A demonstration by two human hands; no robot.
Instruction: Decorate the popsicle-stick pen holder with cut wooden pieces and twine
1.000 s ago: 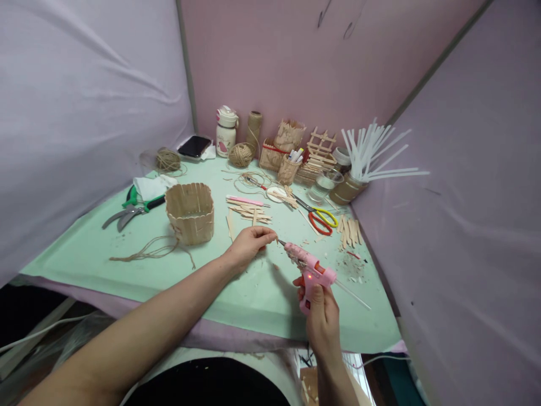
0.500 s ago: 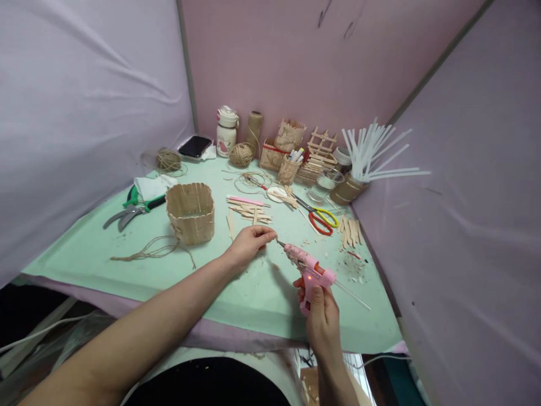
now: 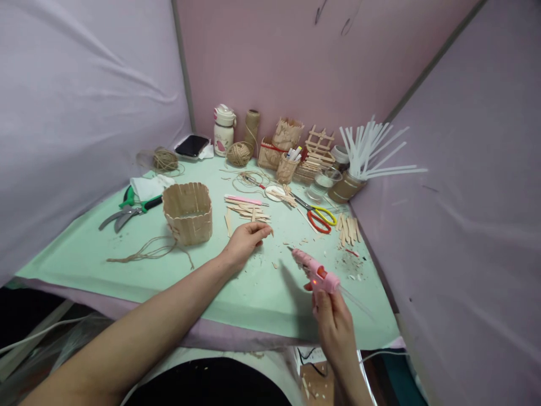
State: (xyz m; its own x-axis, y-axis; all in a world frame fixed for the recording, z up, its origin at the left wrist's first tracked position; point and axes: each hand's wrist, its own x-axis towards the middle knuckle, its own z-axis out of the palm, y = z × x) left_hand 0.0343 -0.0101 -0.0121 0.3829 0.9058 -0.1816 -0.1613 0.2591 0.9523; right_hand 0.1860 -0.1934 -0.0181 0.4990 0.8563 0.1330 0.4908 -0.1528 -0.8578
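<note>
At frame centre, our left hand (image 3: 248, 241) pinches a small wood piece (image 3: 271, 232). Lower right, our right hand (image 3: 333, 320) grips the pink glue gun (image 3: 315, 268).

1 head camera | faces forward and down | close, from above green table (image 3: 253, 296)

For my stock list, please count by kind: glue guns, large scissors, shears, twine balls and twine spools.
Pink plastic glue gun: 1
Large scissors with yellow and red handles: 1
Metal shears with green handles: 1
Balls of brown twine: 2
Tall spool of brown twine: 1
Total: 6
</note>
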